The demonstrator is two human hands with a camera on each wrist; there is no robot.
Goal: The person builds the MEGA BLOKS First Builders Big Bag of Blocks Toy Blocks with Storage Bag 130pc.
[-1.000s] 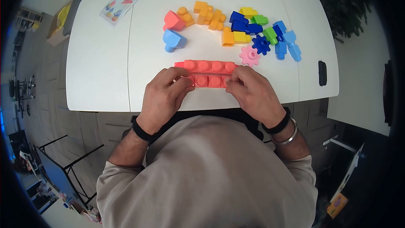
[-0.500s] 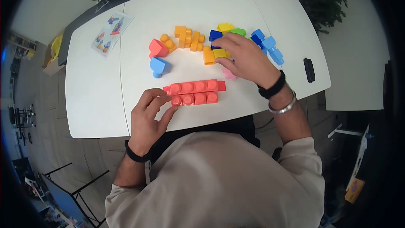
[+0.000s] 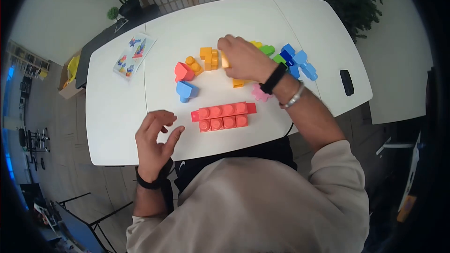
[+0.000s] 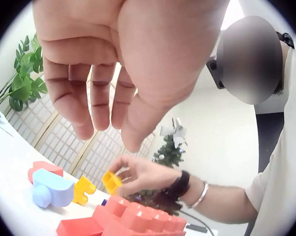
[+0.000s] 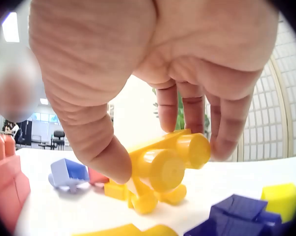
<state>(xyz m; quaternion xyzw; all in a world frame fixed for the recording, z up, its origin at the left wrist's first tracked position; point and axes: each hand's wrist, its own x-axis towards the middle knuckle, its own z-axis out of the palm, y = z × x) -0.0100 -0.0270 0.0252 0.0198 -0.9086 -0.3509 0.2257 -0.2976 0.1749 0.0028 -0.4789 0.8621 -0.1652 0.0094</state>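
Observation:
My right hand (image 3: 247,60) is over the far middle of the table and pinches an orange-yellow building block (image 5: 162,164). The thumb lies along one side of this studded block, with the fingers behind it, in the right wrist view. Close to the front edge, a long double row of red building blocks (image 3: 224,116) stands with its round studs up. My left hand (image 3: 153,141) hovers to the left of these blocks, fingers loosely bent and holding nothing. Beyond it lie a light blue block (image 3: 187,91) and a red rounded block (image 3: 183,72).
Orange blocks (image 3: 209,59) lie behind the red row. A pink gear (image 3: 261,93) is below my right wrist, with green (image 3: 267,50) and light blue blocks (image 3: 304,68) farther right. A picture sheet (image 3: 134,56) lies at left, a black case (image 3: 346,82) at right.
Both hands have left the red blocks. The right hand went up to the far blocks, then left, and now grips an orange-yellow block. The left hand has drawn back leftward.

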